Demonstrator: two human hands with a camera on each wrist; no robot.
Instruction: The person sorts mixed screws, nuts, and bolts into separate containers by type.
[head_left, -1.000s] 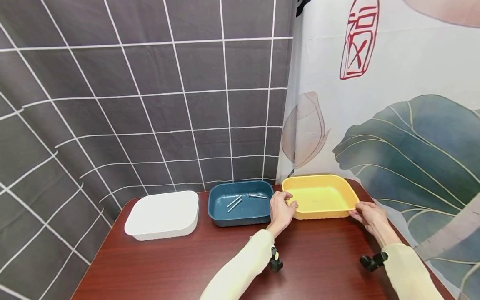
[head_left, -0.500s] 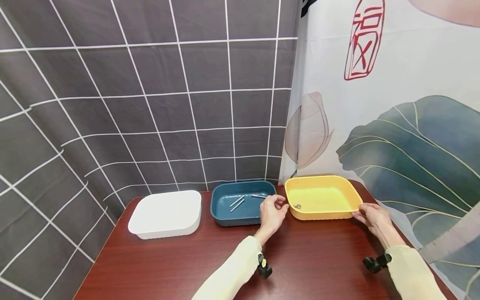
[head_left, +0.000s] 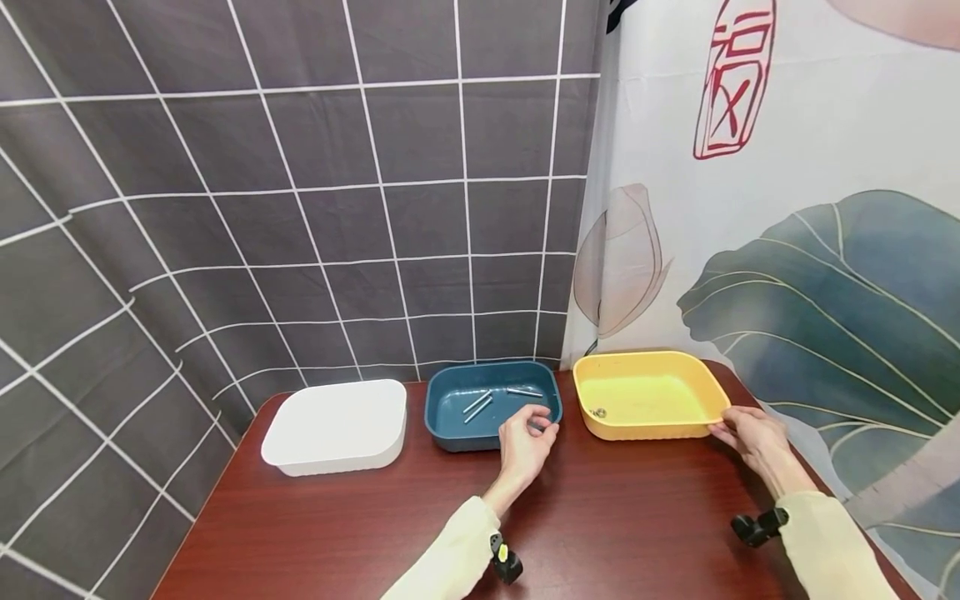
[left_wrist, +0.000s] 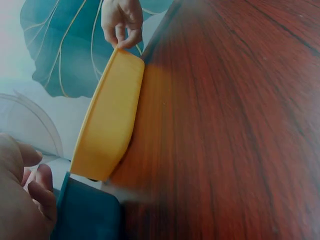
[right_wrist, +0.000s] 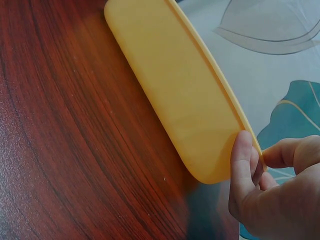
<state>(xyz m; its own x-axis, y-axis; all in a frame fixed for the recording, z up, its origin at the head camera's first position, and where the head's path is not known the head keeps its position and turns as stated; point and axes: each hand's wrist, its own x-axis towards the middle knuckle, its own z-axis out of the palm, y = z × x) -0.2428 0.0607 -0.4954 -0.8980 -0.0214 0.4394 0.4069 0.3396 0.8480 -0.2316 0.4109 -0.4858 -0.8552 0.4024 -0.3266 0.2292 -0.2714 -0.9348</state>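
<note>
My right hand [head_left: 757, 439] pinches the rim of the yellow tray [head_left: 645, 431] at its front right corner. The right wrist view shows the thumb on one side of that rim and fingers [right_wrist: 242, 160] on the other. Over the front right corner of the dark blue tray [head_left: 457, 444] hovers my left hand [head_left: 525, 446], its fingers loosely bent with nothing visible between them. Three thin metal rods [head_left: 477, 408] lie in the blue tray. Small shiny metal pieces [head_left: 597, 412], too small to identify, sit in the yellow tray's front left corner.
A white box-like container [head_left: 337, 425], its flat face upward, stands left of the blue tray on the red-brown wooden table [head_left: 600, 517]. A grey gridded cloth [head_left: 300, 208] hangs behind, with a white leaf-printed curtain [head_left: 795, 275] at the right.
My left hand has moved left from the yellow tray's front left corner to the blue tray. Small metal pieces now show where it was. The right hand stays on the rim.
</note>
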